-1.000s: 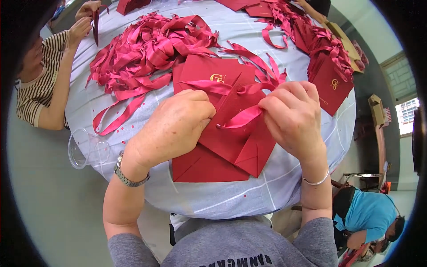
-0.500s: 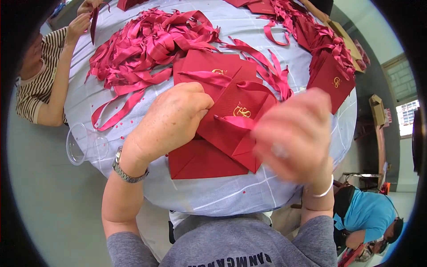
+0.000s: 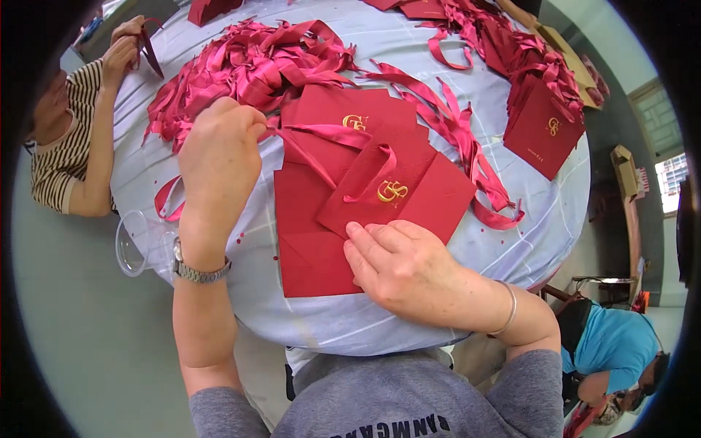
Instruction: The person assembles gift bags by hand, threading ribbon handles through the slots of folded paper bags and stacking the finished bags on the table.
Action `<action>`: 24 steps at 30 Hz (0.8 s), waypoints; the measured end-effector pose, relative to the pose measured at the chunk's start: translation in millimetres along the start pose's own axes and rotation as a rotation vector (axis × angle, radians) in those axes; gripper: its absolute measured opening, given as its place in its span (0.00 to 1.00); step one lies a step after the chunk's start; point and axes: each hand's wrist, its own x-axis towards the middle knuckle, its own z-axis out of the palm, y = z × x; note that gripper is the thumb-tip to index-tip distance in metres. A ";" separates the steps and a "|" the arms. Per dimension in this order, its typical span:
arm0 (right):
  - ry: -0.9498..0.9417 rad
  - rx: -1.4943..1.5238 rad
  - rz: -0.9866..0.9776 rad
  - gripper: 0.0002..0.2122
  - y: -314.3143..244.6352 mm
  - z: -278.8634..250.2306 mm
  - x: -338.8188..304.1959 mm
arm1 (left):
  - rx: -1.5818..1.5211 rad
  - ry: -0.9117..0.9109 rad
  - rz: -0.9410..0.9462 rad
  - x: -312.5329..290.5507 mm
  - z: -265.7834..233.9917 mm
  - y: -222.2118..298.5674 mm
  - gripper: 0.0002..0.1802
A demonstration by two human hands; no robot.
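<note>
My left hand, a metal watch at its wrist, is raised left of a red paper bag with a gold emblem. Its fingers pinch a pink ribbon that stretches toward the bag. My right hand holds the bag at its near edge, fingers pressed on its face; where the thumb grips is hidden. A loop of pink ribbon lies across the bag's front. Beneath it are more flat red bags, one with its emblem showing at the far side.
A heap of pink ribbons covers the far left. Loose ribbons lie right of the bags, near a stack of finished-looking red bags. A clear plastic cup lies at the left table edge. Another person's hands hold a red bag.
My left hand has moved left and away with the ribbon. My right hand has come down from the right onto the bag's near edge, and the bag has turned.
</note>
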 end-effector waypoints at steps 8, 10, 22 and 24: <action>-0.043 0.038 -0.022 0.20 3.4 -3.9 1.4 | 0.101 0.032 -0.236 5.7 0.2 -5.2 0.05; -0.022 0.060 -0.013 0.20 3.0 -3.1 1.6 | 0.071 0.015 -0.250 1.9 7.2 -12.3 0.06; 0.042 0.127 0.017 0.18 3.0 -0.1 -1.7 | -0.190 -0.127 0.094 7.1 26.5 20.0 0.08; 0.034 0.134 0.025 0.17 3.8 -1.4 -1.9 | -0.249 -0.130 0.025 6.9 29.6 17.7 0.05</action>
